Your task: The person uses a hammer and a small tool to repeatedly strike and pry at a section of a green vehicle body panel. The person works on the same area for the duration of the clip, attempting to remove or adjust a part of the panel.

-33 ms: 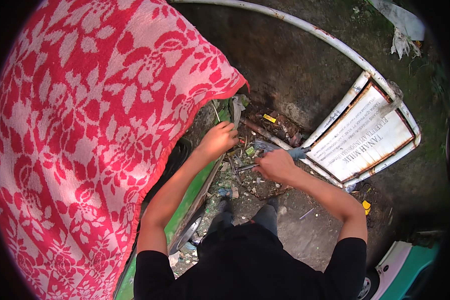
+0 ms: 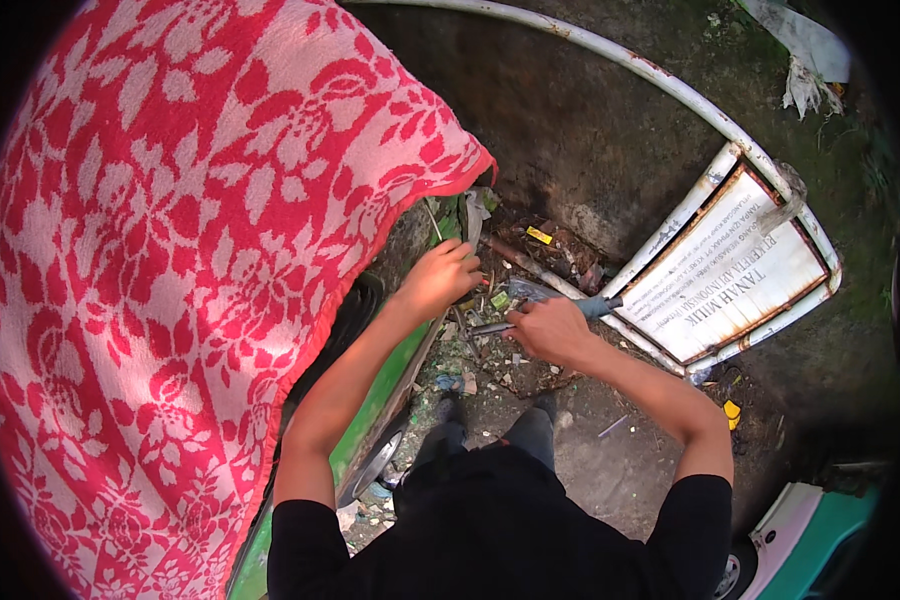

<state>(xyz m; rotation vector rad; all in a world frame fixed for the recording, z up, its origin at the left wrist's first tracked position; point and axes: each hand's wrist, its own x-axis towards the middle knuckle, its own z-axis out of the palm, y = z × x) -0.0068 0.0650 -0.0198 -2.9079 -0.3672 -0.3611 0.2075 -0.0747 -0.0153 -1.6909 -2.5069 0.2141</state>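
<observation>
My left hand [image 2: 438, 278] is closed beside the corner of a red and pink floral cloth [image 2: 210, 200]. A thin pale rod [image 2: 433, 219] meets the top of this hand; whether the fingers grip it is hidden. My right hand [image 2: 550, 330] is wrapped round what looks like a hammer. The hammer's grey shaft [image 2: 492, 327] points left out of the fist, its head close below my left hand. A blue-grey grip with a dark end sticks out on the right.
Left, the cloth drapes over a green vehicle-like body [image 2: 382, 392] with a wheel [image 2: 378, 455]. A rusty white pipe frame with a sign panel [image 2: 735, 270] leans at the right. Litter and rubble [image 2: 500, 375] cover the ground by my feet. Another vehicle [image 2: 790, 535] stands at lower right.
The hammer has tilted slightly and its shaft has risen a little towards my left hand. My left hand has shifted slightly right and up. The surroundings stay the same.
</observation>
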